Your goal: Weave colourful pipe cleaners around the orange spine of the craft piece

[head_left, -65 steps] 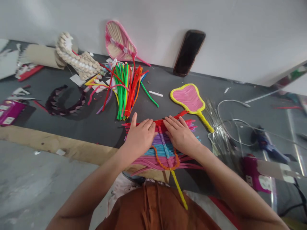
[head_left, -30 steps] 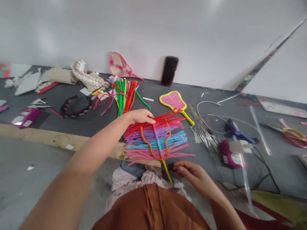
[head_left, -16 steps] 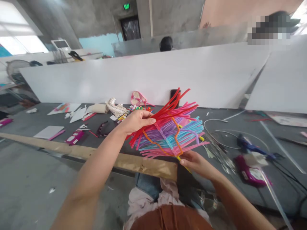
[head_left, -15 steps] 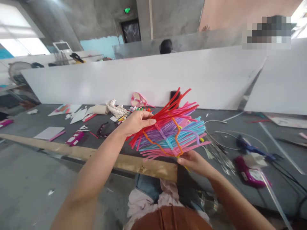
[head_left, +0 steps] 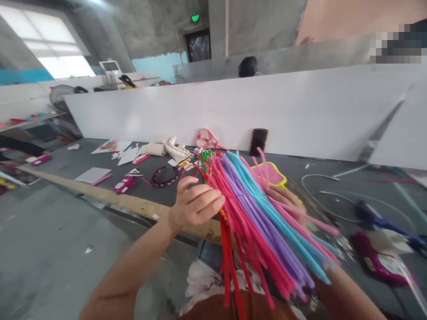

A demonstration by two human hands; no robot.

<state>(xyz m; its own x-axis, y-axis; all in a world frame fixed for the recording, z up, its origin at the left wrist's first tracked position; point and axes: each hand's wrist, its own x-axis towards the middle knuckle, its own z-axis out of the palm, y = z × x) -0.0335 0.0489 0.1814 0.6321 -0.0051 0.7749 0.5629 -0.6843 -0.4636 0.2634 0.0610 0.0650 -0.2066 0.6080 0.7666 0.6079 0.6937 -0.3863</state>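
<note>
A woven mat of pipe cleaners (head_left: 263,222) in red, pink, purple and light blue is held up in front of me, its loose ends hanging toward my lap. My left hand (head_left: 195,205) grips its left edge with curled fingers. My right hand (head_left: 287,201) is behind the mat on the right, mostly hidden, fingers pressed against it.
The dark worktable (head_left: 333,186) carries a yellow-rimmed pink paddle (head_left: 271,174), loose pipe cleaners (head_left: 204,159), a dark headband (head_left: 164,175), a phone (head_left: 259,141) leaning on the white partition, wire loops (head_left: 330,195) and glue guns (head_left: 376,262). A wooden strip (head_left: 110,200) edges the table. Another person's head (head_left: 247,66) shows beyond the partition.
The mat was lifted off the table, raised and turned so its strands now run toward me. My right hand moved from the yellow stem to behind the mat. The view tilted upward.
</note>
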